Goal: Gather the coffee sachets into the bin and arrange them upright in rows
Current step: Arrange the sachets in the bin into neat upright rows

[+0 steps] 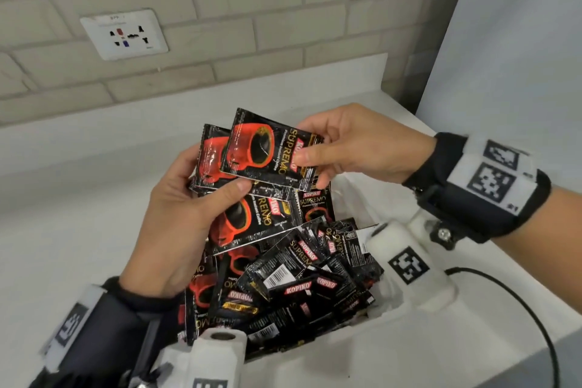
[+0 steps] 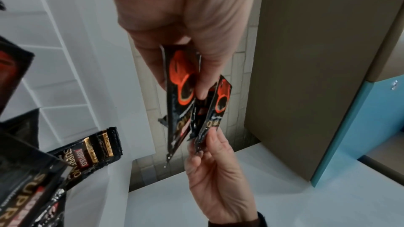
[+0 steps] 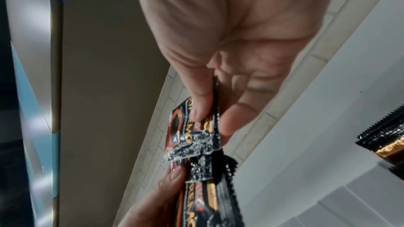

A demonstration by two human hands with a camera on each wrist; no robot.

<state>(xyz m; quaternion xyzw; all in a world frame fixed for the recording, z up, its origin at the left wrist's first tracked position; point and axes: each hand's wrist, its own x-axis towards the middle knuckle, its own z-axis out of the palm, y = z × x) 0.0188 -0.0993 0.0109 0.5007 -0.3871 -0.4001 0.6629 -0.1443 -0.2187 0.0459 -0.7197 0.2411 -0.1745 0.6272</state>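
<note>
Black-and-red Kopiko coffee sachets lie in a loose heap (image 1: 299, 280) inside a white bin (image 1: 356, 337) on the counter. My left hand (image 1: 189, 208) grips a small stack of sachets (image 1: 211, 167) above the heap, thumb across their lower edge. My right hand (image 1: 343, 148) pinches the top sachet (image 1: 267, 151) by its right end, laid over that stack. In the left wrist view the held sachets (image 2: 181, 96) show edge-on between both hands. The right wrist view shows the pinched sachet (image 3: 196, 132) under my thumb and finger.
A brick wall with a white socket plate (image 1: 124, 33) rises behind the white counter (image 1: 78, 198). A pale cabinet side (image 1: 510, 41) stands at the right. A black cable (image 1: 519, 302) curves across the counter right of the bin.
</note>
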